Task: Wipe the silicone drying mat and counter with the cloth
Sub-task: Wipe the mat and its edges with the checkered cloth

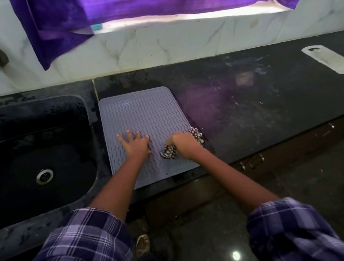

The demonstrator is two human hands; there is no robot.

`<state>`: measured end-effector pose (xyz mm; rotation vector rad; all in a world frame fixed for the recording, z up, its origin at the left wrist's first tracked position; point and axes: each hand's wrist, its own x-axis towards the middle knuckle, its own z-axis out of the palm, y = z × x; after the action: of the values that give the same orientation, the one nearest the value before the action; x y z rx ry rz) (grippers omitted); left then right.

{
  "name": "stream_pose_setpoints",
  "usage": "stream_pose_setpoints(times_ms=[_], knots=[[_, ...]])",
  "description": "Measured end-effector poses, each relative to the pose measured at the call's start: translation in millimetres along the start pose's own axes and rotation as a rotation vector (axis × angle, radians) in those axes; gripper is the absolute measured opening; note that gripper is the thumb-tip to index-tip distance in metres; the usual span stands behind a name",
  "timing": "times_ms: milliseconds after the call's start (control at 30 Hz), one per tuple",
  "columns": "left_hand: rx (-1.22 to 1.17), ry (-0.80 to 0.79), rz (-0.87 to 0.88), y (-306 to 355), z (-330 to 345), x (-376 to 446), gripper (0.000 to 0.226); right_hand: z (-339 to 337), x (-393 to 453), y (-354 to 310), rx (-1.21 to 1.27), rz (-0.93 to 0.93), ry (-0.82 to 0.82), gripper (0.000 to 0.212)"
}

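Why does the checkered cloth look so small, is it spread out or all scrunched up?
Scrunched up. The cloth is bunched under the right hand on the mat, with crumpled ends poking out both sides.

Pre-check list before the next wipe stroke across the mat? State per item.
1. Cloth held by right hand: ok.
2. Left hand flat on mat, steadying it: ok.
3. Cloth touching the mat surface: ok.
4. Mat lying flat on counter: ok at the far edge; near edge partly hidden by the arms, cannot tell.
5. Far part of the mat free of objects: ok.
6. Counter wiped clean: not ok, smears show to the right.
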<state>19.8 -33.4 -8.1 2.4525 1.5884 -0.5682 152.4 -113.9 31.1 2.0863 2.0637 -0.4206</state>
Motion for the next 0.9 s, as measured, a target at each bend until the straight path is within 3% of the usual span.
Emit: stream_pose_setpoints(times_ms=[100, 300, 367, 500, 600, 667, 767, 900], knots=[[-0.007, -0.003, 0.005, -0.9, 0.8, -1.2, 0.058, 23.1, -5.4, -10.3, -0.015, 0.004, 0.053, 0.042], [-0.023, -0.01, 0.007, -1.6, -0.2, -3.1, 0.059, 21.0, -43.6, 14.4, 0.026, 0.0, -0.203, 0.044], [-0.031, -0.013, 0.009, -2.1, 0.5, -3.8, 0.059, 15.7, -54.5, 25.7, 0.046, 0.052, -0.139, 0.047], [-0.04, -0.016, 0.004, -2.1, 1.0, -4.1, 0.06, 15.3, -50.2, 29.4, -0.002, 0.08, 0.147, 0.044], [0.01, -0.014, 0.023, -2.9, -2.3, 2.0, 0.057, 28.9, -41.4, 22.3, -0.045, 0.023, 0.038, 0.039], [0.074, -0.028, 0.05, -2.5, -9.9, 8.8, 0.054, 23.6, -31.3, 30.6, -0.054, 0.099, -0.029, 0.034], [0.216, -0.009, 0.087, 1.0, -31.6, 19.3, 0.058, -5.8, -8.0, 50.5, -0.064, 0.221, 0.012, 0.034], [0.094, 0.054, 0.094, -2.7, -52.1, 38.1, 0.048, -51.5, 32.5, 58.3, 0.085, 0.228, 0.095, 0.048]])
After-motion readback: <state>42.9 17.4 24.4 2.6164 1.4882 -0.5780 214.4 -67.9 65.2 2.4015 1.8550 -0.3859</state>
